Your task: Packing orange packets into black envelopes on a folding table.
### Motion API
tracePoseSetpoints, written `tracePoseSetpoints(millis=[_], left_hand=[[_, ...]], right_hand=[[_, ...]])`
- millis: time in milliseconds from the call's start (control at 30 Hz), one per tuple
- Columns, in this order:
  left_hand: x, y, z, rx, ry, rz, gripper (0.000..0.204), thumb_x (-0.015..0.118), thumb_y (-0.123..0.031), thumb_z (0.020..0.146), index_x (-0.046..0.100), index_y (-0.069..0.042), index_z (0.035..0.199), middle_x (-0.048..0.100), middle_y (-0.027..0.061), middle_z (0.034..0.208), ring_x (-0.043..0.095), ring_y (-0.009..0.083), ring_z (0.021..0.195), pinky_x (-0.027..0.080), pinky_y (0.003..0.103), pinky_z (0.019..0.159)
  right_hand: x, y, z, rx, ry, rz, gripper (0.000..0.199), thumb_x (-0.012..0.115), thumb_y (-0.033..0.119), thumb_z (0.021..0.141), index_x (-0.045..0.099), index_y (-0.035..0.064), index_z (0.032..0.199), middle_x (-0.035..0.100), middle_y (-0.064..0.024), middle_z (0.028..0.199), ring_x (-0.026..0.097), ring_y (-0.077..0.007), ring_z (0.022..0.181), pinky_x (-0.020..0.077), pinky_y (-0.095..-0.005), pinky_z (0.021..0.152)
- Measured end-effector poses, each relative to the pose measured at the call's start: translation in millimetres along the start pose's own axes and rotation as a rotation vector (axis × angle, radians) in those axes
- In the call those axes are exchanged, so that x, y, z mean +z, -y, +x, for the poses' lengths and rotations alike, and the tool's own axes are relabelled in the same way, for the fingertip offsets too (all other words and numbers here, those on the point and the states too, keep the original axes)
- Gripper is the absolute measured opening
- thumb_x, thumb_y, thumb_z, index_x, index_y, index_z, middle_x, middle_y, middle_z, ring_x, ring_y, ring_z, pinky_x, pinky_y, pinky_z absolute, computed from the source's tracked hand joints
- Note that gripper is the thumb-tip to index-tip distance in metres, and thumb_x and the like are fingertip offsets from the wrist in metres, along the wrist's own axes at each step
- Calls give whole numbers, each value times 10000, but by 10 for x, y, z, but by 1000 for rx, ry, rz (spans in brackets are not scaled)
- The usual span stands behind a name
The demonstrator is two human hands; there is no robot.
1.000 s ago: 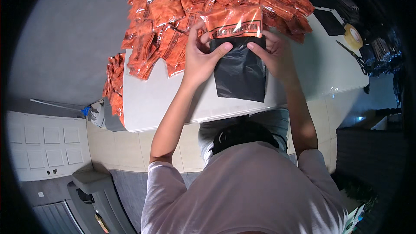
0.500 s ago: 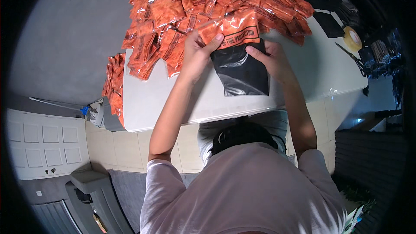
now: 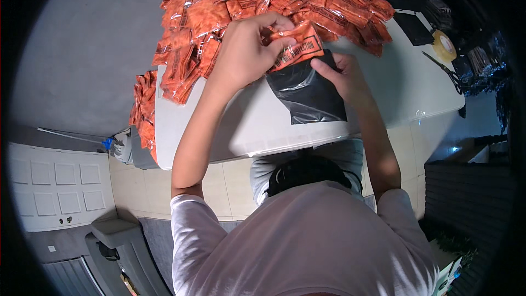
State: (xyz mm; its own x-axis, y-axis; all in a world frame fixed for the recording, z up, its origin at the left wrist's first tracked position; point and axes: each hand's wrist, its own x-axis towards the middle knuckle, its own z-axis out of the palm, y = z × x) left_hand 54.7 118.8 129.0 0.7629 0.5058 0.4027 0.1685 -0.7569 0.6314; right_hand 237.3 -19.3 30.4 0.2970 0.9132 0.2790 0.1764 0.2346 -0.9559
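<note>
Left hand point(image 3: 249, 49) is pinching orange packet point(image 3: 308, 50) at 12 o'clock of black bag point(image 3: 309, 96), right hand point(image 3: 349, 78) pinching bag at 1 o'clock, seemingly mid-bagging, next needing steady grip.

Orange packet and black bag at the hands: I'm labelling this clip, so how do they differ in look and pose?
Look: the packet is orange with dark printing; the bag looks plain black.
Pose: the packet shows beyond the bag's far edge, while the bag extends toward the person.
Hands: the left hand is at the packet; the right hand pinches the bag.
Shared: both catch the light.
</note>
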Motion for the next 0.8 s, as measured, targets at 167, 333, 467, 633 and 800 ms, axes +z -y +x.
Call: tracePoseSetpoints(millis=[167, 333, 467, 633, 800], left_hand=[[43, -31, -3, 66, -87, -76, 240, 840, -118, 885, 736, -8, 1071, 769, 117, 905, 707, 198, 718, 571, 332, 717], [64, -44, -7, 37, 53, -85, 230, 813, -121, 949, 720, -9, 1126, 645, -28, 811, 517, 26, 684, 446, 235, 598], [35, -85, 24, -12, 78, -23, 232, 812, -126, 951, 726, -5, 1130, 652, -32, 788, 498, 16, 657, 429, 240, 574], [55, -66, 51, 135, 144, -73, 249, 815, -125, 944, 745, 20, 1134, 720, 24, 819, 551, 35, 680, 486, 249, 613], [43, -174, 112, 150, 157, 73, 285, 827, -142, 924, 751, 17, 1148, 767, 85, 880, 608, 91, 678, 536, 289, 660]], right_hand=[[-2, 51, 20, 69, -43, 38, 287, 718, 280, 1035, 790, 6, 1083, 722, 36, 882, 601, -58, 845, 508, -263, 809], [14, 123, 25, 37, -2, 22, 285, 714, 281, 1040, 797, 9, 1058, 724, 40, 873, 595, -54, 838, 507, -264, 794], [-9, 168, -16, -11, 13, -40, 307, 807, 270, 958, 777, 15, 1126, 763, 0, 962, 653, -80, 903, 534, -281, 838], [34, 173, -6, -54, 50, -111, 396, 882, 218, 872, 753, 19, 1189, 779, -30, 1020, 693, -109, 940, 551, -298, 880], [11, 153, 19, 20, 48, -60, 344, 863, 199, 891, 757, 11, 1159, 766, -17, 980, 661, -82, 908, 547, -298, 848]])
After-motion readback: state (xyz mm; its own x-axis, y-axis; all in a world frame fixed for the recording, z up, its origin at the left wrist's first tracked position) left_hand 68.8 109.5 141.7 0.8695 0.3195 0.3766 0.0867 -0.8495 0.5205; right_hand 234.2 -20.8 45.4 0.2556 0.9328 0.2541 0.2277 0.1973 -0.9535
